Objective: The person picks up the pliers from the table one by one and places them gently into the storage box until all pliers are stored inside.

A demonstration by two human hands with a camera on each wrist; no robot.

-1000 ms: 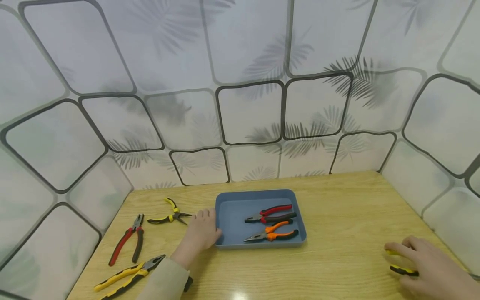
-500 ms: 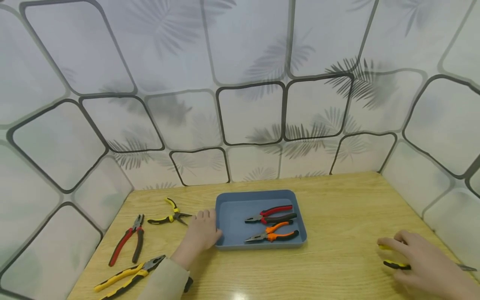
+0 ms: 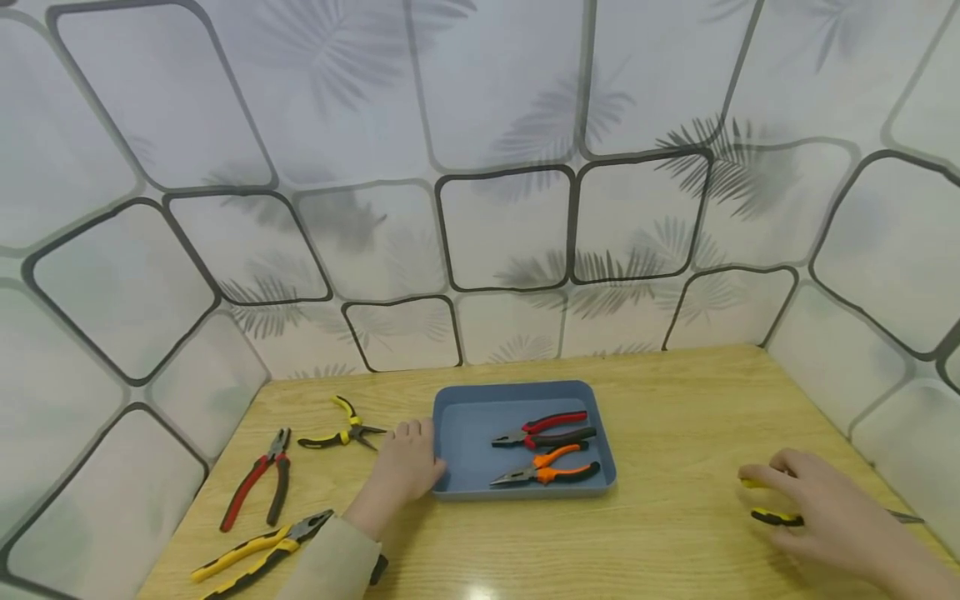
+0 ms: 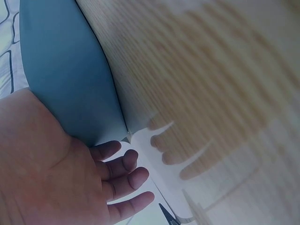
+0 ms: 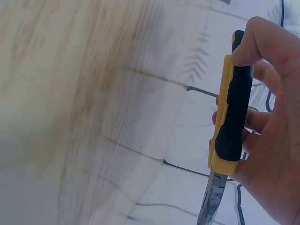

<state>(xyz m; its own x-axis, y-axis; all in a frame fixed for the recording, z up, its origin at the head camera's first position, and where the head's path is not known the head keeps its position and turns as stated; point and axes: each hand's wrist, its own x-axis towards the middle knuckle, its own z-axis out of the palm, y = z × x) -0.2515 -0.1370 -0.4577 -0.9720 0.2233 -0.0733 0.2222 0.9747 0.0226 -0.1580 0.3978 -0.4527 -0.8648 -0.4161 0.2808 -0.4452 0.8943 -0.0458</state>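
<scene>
A patterned wall covering [image 3: 510, 100] borders the back and sides of the wood-grain bench [image 3: 675, 433]. The blue tray [image 3: 465, 425] sits on the bench. The left hand [image 3: 405, 461] rests against the tray's left wall; its fingers are slightly bent and spaced apart. At far right, the right hand [image 3: 832, 512] has its fingers clamped on the handles of the yellow-and-black pliers [image 5: 238, 108], which lie well apart from the tray. On the bench, left of the tray: large yellow pliers [image 3: 279, 546], red-and-black pliers [image 3: 273, 457] with handles spread, and small yellow pliers [image 3: 352, 434] nearest the left hand. Inside the tray, right half: red-handled pliers [image 3: 531, 435] behind orange-handled pliers [image 3: 543, 472].
</scene>
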